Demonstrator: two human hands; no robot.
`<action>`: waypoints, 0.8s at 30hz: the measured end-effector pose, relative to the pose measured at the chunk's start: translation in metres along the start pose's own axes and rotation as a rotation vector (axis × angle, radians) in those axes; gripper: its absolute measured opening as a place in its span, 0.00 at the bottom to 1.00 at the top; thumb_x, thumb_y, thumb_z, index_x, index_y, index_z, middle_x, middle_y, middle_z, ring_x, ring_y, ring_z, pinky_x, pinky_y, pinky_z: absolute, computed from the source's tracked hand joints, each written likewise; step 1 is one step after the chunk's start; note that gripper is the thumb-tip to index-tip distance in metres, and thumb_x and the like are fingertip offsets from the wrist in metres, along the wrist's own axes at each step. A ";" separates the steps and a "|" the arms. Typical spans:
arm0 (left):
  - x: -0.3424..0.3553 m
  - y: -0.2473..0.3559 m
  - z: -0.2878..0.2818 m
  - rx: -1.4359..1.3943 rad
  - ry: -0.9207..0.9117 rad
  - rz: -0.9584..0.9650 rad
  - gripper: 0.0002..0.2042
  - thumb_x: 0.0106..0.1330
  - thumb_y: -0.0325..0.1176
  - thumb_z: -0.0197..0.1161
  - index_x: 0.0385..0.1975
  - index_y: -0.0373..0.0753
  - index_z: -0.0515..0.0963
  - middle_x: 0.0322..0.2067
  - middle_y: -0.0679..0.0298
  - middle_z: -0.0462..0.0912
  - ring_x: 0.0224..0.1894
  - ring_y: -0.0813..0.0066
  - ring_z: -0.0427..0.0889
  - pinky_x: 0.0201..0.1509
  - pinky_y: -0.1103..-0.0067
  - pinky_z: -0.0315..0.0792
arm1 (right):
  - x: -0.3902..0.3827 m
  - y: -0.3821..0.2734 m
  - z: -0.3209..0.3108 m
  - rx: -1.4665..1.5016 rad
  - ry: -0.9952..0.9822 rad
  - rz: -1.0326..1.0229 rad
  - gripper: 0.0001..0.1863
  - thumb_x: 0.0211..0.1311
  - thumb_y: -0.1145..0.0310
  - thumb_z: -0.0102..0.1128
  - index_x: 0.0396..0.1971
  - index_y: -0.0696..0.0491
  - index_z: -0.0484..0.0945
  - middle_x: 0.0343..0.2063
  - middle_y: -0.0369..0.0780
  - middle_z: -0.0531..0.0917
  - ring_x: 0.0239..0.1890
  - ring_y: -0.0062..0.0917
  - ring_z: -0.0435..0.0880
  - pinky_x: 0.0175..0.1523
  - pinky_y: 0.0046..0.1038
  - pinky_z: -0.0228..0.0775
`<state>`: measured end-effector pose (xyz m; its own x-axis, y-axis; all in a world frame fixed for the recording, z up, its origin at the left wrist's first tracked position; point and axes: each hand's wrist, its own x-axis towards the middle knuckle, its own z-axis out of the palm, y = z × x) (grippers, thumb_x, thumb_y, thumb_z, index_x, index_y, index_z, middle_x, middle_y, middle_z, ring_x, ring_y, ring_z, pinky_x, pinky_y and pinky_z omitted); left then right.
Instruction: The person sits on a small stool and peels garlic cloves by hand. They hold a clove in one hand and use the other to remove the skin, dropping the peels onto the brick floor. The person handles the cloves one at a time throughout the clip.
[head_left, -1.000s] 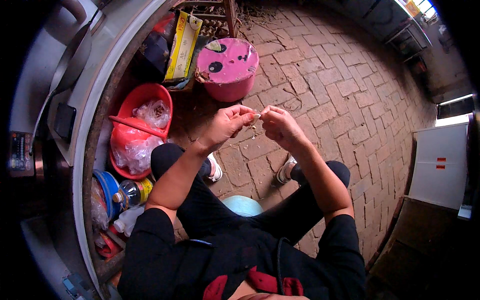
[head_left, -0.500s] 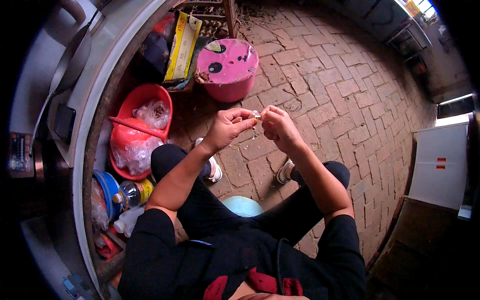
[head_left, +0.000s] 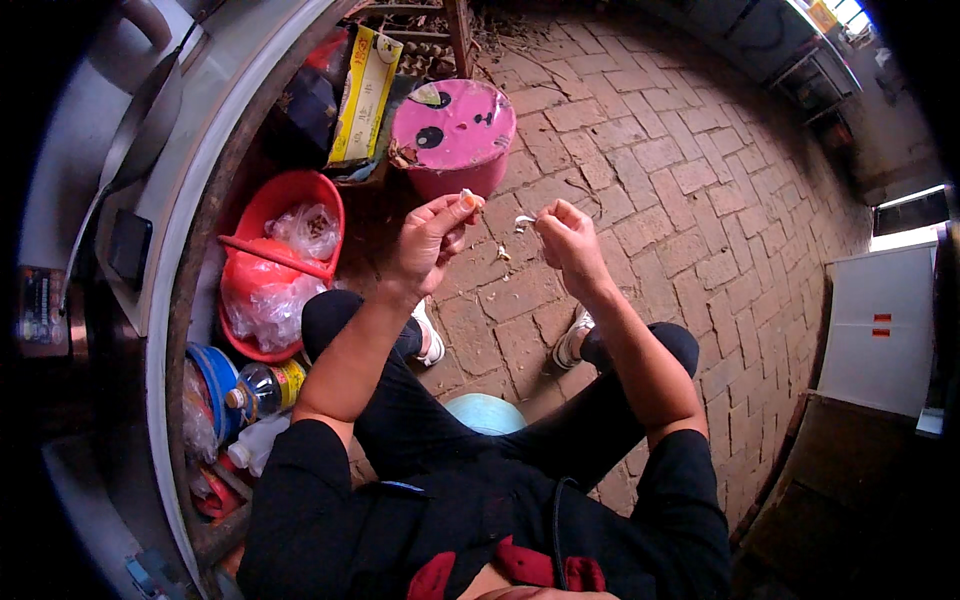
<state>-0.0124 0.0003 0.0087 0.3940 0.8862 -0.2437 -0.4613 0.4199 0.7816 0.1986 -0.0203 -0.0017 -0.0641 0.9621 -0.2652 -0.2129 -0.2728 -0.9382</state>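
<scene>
My left hand (head_left: 432, 238) is raised over the brick floor, thumb and fingers pinching a small whitish piece (head_left: 467, 198) that looks like a garlic clove. An orange-brown spot shows at the pinch. To its right, my right hand (head_left: 569, 240) has its fingers closed on a thin, curled white strip of peel (head_left: 524, 219), which sticks out toward the left. The hands are apart. A small pale scrap (head_left: 503, 252) shows between and below them; whether it is falling or lying on the floor I cannot tell.
A pink lidded bucket (head_left: 460, 172) stands just beyond my left hand. On the left are a red basket (head_left: 337, 215) with plastic bags, an oil bottle (head_left: 262, 392) and a yellow box (head_left: 365, 95). Pale scraps dot the brick floor (head_left: 660, 230) near my shoes.
The hands were together at the small piece and have since separated. My left hand moved left and up with the clove; my right drew slightly right with the peel strip.
</scene>
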 end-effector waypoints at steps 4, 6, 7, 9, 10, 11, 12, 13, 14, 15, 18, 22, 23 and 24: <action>-0.002 -0.001 0.007 0.027 -0.003 -0.047 0.10 0.65 0.34 0.59 0.40 0.36 0.78 0.27 0.74 0.76 0.16 0.95 0.59 0.16 0.93 0.50 | -0.003 0.005 0.013 -0.388 0.063 -0.313 0.10 0.56 0.68 0.56 0.36 0.56 0.75 0.11 0.29 0.67 0.14 0.11 0.62 0.18 0.20 0.53; -0.006 -0.002 0.012 0.054 0.007 -0.073 0.10 0.65 0.34 0.58 0.41 0.37 0.77 0.27 0.74 0.76 0.17 0.95 0.59 0.17 0.93 0.51 | -0.012 -0.005 0.019 -0.604 0.111 -0.386 0.09 0.56 0.69 0.59 0.36 0.55 0.78 0.09 0.34 0.66 0.14 0.12 0.62 0.20 0.21 0.55; -0.007 -0.001 0.013 0.068 0.011 -0.086 0.10 0.65 0.33 0.58 0.41 0.37 0.77 0.27 0.74 0.76 0.17 0.95 0.59 0.17 0.93 0.51 | -0.016 -0.007 0.023 -0.631 0.119 -0.431 0.08 0.55 0.69 0.60 0.35 0.54 0.78 0.09 0.35 0.66 0.14 0.13 0.63 0.20 0.22 0.56; -0.005 -0.007 0.009 0.086 -0.016 -0.074 0.09 0.65 0.33 0.58 0.41 0.37 0.77 0.27 0.75 0.76 0.17 0.95 0.59 0.17 0.93 0.51 | -0.022 -0.015 0.030 -0.687 0.134 -0.508 0.06 0.55 0.69 0.63 0.31 0.54 0.80 0.10 0.39 0.69 0.13 0.16 0.65 0.20 0.24 0.59; -0.004 -0.009 0.007 0.096 -0.030 -0.069 0.09 0.65 0.33 0.58 0.41 0.37 0.77 0.27 0.75 0.76 0.17 0.95 0.59 0.17 0.93 0.51 | -0.023 -0.016 0.031 -0.707 0.122 -0.504 0.06 0.55 0.69 0.63 0.31 0.54 0.80 0.11 0.40 0.71 0.13 0.17 0.67 0.20 0.24 0.60; -0.004 -0.009 0.005 0.103 -0.030 -0.068 0.09 0.65 0.33 0.58 0.41 0.37 0.78 0.27 0.75 0.75 0.17 0.95 0.59 0.17 0.93 0.51 | -0.024 -0.017 0.032 -0.727 0.109 -0.500 0.06 0.55 0.69 0.63 0.31 0.54 0.80 0.11 0.41 0.73 0.13 0.19 0.70 0.20 0.25 0.62; -0.004 -0.010 0.005 0.110 -0.034 -0.069 0.09 0.65 0.34 0.58 0.41 0.37 0.78 0.26 0.75 0.75 0.17 0.95 0.59 0.17 0.92 0.50 | -0.024 -0.018 0.032 -0.749 0.099 -0.495 0.06 0.55 0.69 0.63 0.31 0.54 0.80 0.12 0.42 0.74 0.13 0.20 0.72 0.21 0.25 0.63; -0.004 -0.010 0.006 0.116 -0.037 -0.070 0.09 0.65 0.34 0.58 0.41 0.37 0.78 0.26 0.75 0.75 0.17 0.95 0.59 0.17 0.92 0.50 | -0.024 -0.018 0.031 -0.763 0.102 -0.520 0.06 0.55 0.69 0.63 0.31 0.53 0.81 0.13 0.42 0.75 0.14 0.22 0.74 0.21 0.25 0.65; -0.004 -0.011 0.007 0.141 -0.029 -0.066 0.09 0.65 0.34 0.58 0.41 0.37 0.78 0.26 0.75 0.75 0.17 0.95 0.59 0.17 0.92 0.50 | -0.024 -0.018 0.031 -0.778 0.105 -0.544 0.06 0.55 0.69 0.63 0.31 0.53 0.81 0.14 0.43 0.77 0.15 0.24 0.76 0.22 0.26 0.66; -0.004 -0.011 0.009 0.165 -0.020 -0.062 0.09 0.65 0.34 0.58 0.41 0.37 0.78 0.26 0.75 0.75 0.17 0.95 0.59 0.17 0.92 0.50 | -0.025 -0.017 0.031 -0.792 0.107 -0.569 0.06 0.54 0.69 0.63 0.30 0.53 0.81 0.15 0.44 0.78 0.16 0.26 0.78 0.22 0.26 0.68; -0.006 -0.013 0.012 0.227 0.003 -0.051 0.10 0.65 0.34 0.58 0.41 0.37 0.78 0.25 0.75 0.75 0.16 0.95 0.58 0.17 0.91 0.49 | -0.022 -0.012 0.028 -0.849 0.128 -0.605 0.05 0.52 0.68 0.64 0.29 0.52 0.80 0.16 0.44 0.79 0.18 0.31 0.81 0.24 0.28 0.70; -0.006 -0.018 0.013 0.299 0.030 -0.021 0.10 0.65 0.34 0.59 0.42 0.37 0.78 0.24 0.76 0.74 0.16 0.94 0.58 0.17 0.91 0.49 | -0.020 -0.005 0.027 -0.912 0.149 -0.665 0.05 0.51 0.68 0.63 0.26 0.51 0.78 0.15 0.43 0.78 0.18 0.33 0.81 0.23 0.30 0.70; -0.006 -0.019 0.013 0.306 0.016 -0.028 0.10 0.65 0.34 0.59 0.43 0.37 0.78 0.24 0.76 0.74 0.16 0.94 0.59 0.18 0.90 0.49 | -0.020 -0.003 0.027 -0.917 0.157 -0.660 0.05 0.50 0.68 0.63 0.25 0.52 0.77 0.15 0.43 0.78 0.19 0.34 0.81 0.23 0.30 0.70; -0.006 -0.019 0.012 0.313 0.002 -0.035 0.11 0.65 0.34 0.58 0.43 0.37 0.77 0.24 0.76 0.74 0.17 0.94 0.59 0.18 0.90 0.50 | -0.020 -0.003 0.028 -0.923 0.164 -0.655 0.05 0.50 0.68 0.63 0.25 0.52 0.77 0.15 0.43 0.78 0.19 0.34 0.81 0.23 0.31 0.70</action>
<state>0.0033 -0.0155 0.0018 0.4032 0.8731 -0.2742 -0.1806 0.3697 0.9114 0.1733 -0.0389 0.0121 -0.0618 0.9259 0.3726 0.6432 0.3224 -0.6945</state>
